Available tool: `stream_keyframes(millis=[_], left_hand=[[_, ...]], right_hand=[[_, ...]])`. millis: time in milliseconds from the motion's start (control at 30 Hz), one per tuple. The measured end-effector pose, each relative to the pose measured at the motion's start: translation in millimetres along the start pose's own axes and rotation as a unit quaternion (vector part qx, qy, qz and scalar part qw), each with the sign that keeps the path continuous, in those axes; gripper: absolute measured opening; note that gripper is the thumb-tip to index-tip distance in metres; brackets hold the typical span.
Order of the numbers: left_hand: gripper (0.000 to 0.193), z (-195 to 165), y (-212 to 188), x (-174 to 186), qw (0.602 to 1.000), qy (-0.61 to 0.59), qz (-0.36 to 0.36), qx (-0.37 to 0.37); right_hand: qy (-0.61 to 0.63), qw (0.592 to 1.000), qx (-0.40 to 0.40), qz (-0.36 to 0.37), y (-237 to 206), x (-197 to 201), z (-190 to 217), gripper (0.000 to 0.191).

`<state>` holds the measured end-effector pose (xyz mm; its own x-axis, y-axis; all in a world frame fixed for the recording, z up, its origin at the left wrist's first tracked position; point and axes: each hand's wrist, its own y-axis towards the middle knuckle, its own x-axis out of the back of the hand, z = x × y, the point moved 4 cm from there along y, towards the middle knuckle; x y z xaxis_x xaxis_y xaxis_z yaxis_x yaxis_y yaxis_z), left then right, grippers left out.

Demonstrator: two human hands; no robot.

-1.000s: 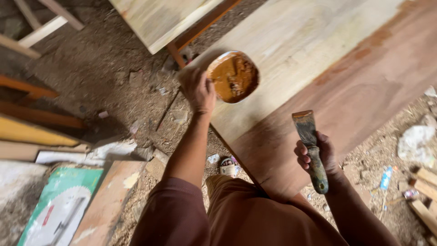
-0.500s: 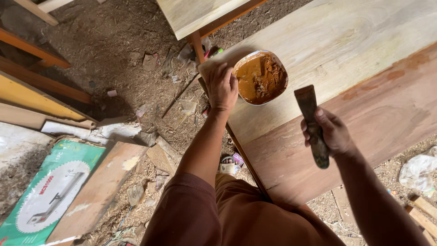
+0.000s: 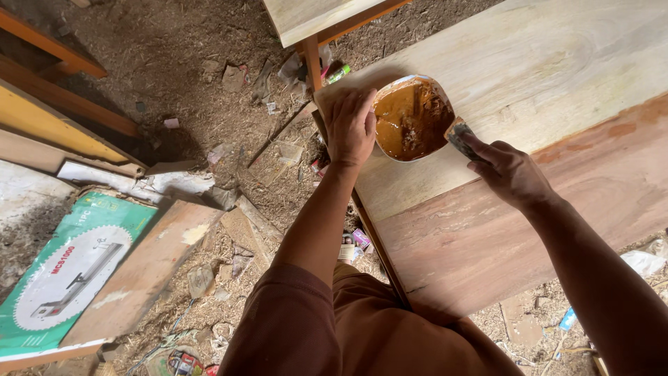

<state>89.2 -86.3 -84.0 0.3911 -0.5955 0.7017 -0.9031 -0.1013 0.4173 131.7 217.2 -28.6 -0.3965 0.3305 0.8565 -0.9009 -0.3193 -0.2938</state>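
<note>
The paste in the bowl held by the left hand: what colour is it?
Orange-brown, glossy paste in a white-rimmed bowl, seen in the head view.

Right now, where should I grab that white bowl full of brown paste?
Probably the white bowl by its left rim, coming from the left, as the left hand does. It sits level and full, and the right hand with its scraper crowds the right rim.

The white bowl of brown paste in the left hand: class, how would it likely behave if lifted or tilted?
The bowl looks thin-walled and bent out of round in the left hand, so it probably flexes under a hard squeeze. The brown paste clings to the walls, so it likely oozes slowly rather than sloshing. Smeared rims may feel slippery.
</note>
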Motion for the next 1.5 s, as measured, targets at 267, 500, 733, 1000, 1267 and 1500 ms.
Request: stream_keyframes(millis=[267,500,733,1000,1267,1500], left_hand=[[0.043,5,0,-3,1.0,0.019,0.016,-0.001],[0.043,8,-1,-5,1.0,0.02,0.013,0.003],[0.043,6,1,-4,1.0,0.015,0.01,-0.001],[0.044,5,-1,-1,1.0,-0.002,0.012,0.002],[0.042,4,-3,-5,1.0,-0.003,0.012,0.001],[0.042,1,-3,-3,1.0,-0.004,0.009,-0.008]], right_hand=[[-0.109,0.994,0.0,-0.007,1,-16,-6,0.052],[-0.091,0.995,-0.021,-0.023,-5,-20,-5,0.047],[-0.058,0.997,-0.016,-0.058,-11,-17,2,0.052],[-0.049,0.995,-0.054,-0.062,-18,-18,5,0.054],[0.078,0.984,-0.144,-0.066,-44,1,-20,0.054],[0.653,0.751,-0.092,-0.035,-48,-31,-22,0.029]])
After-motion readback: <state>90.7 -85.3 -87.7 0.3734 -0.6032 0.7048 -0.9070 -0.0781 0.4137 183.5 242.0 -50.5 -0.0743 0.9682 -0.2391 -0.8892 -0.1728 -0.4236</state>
